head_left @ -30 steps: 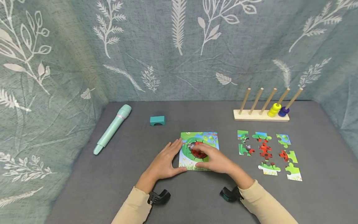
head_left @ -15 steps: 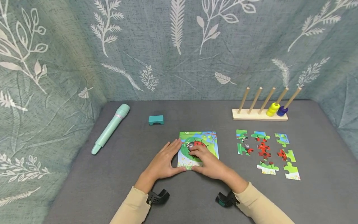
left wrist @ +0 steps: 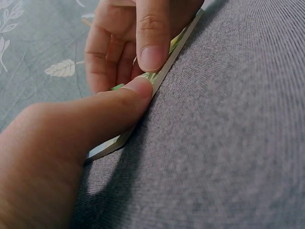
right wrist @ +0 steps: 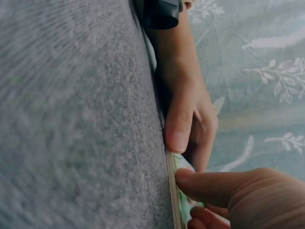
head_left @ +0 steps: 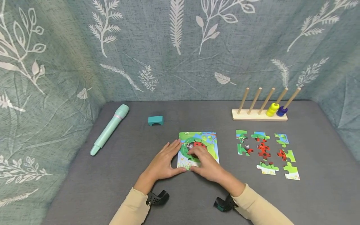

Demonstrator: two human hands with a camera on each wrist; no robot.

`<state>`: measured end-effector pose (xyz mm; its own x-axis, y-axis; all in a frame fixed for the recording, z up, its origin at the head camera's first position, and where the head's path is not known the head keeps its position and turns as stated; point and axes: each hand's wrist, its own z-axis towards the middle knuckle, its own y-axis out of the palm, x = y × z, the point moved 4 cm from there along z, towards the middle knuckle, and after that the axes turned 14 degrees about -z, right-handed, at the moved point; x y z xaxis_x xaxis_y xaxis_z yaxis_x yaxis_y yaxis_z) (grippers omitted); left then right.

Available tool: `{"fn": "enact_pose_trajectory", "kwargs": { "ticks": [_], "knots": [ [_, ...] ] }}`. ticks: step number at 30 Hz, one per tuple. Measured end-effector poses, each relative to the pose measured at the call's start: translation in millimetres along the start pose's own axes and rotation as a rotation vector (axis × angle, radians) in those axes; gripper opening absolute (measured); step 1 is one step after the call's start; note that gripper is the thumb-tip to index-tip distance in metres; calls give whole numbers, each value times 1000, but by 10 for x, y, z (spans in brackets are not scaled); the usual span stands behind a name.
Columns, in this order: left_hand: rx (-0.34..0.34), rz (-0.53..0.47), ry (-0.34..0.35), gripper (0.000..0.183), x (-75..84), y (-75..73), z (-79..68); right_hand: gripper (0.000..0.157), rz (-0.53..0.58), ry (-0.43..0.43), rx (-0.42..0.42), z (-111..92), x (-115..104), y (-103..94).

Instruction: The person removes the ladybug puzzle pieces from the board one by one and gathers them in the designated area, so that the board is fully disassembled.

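A square board [head_left: 212, 150] printed with a ladybug on a leaf lies flat on the dark cloth, in front of both hands. My left hand [head_left: 163, 162] rests along its left side with fingers extended, and the thumb touches the near edge. The right hand [head_left: 206, 164] arches over the lower middle of the picture. Its fingers are bent towards the board, and its thumb [left wrist: 153, 52] is at the near edge, close to the left thumb [left wrist: 136, 90]. The palm side hides part of the picture, and whether these fingers grip anything is not visible.
Several loose jigsaw pieces [head_left: 263, 151] are spread on the cloth to the right. Behind them stands a wooden peg rack [head_left: 250, 115] with yellow and blue rings. A teal arch block [head_left: 156, 120] and a mint-green microphone-shaped tube [head_left: 109, 129] lie at the back left.
My right hand has shifted left and slightly nearer across the board, bringing its thumb near the left thumb. The left hand keeps its place beside the board.
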<state>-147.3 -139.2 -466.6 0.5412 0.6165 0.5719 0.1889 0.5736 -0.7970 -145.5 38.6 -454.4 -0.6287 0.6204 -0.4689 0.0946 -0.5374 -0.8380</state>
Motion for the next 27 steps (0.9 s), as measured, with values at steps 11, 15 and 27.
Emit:
{"fn": "enact_pose_trajectory", "kwargs": {
  "ticks": [11,15,27],
  "knots": [
    [4,-8,5,92,7,-3,5,42,-18,18,6,24,6,-6],
    [7,-4,14,94,13,-17,-5,41,-44,19,0,29,6,-24],
    [-6,-20,0,95,14,-12,-3,42,-54,24,45,-37,96,-289]
  ]
}}
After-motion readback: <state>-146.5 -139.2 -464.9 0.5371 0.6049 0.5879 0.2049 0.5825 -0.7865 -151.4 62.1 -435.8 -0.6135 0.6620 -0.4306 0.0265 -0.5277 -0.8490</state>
